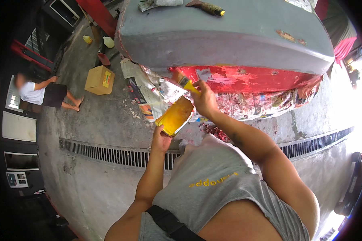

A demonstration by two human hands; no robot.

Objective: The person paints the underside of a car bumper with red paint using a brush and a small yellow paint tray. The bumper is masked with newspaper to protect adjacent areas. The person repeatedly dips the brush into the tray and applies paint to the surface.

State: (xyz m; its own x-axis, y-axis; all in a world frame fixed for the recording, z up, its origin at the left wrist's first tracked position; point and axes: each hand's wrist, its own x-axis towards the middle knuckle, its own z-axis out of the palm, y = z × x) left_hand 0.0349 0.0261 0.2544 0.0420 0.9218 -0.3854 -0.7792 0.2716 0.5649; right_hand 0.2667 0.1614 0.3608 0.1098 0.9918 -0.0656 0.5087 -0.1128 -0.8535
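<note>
My left hand (pixel 161 139) is closed on the lower end of a shallow cut-open container (pixel 176 114) with a yellow-amber inside. My right hand (pixel 205 99) grips a paintbrush (pixel 185 82) by its yellow handle. The bristles point up and left, at the left end of a red strip (pixel 233 80) with flaking paint; whether they touch it I cannot tell. Above the strip curves a grey vehicle body panel (pixel 229 44). Newspaper sheets (pixel 142 96) line the panel's lower edge. On top lie a scraper-like tool (pixel 207 7) with a yellow-tipped handle and a grey cloth (pixel 165 2).
Red paint scraps (pixel 215 131) lie on the concrete beyond my shirt. A slotted drain grate (pixel 108 154) crosses the floor. At left stand a cardboard box (pixel 98 81), a red dustpan (pixel 103 59), a pale jug (pixel 108 42) and another person (pixel 32 93).
</note>
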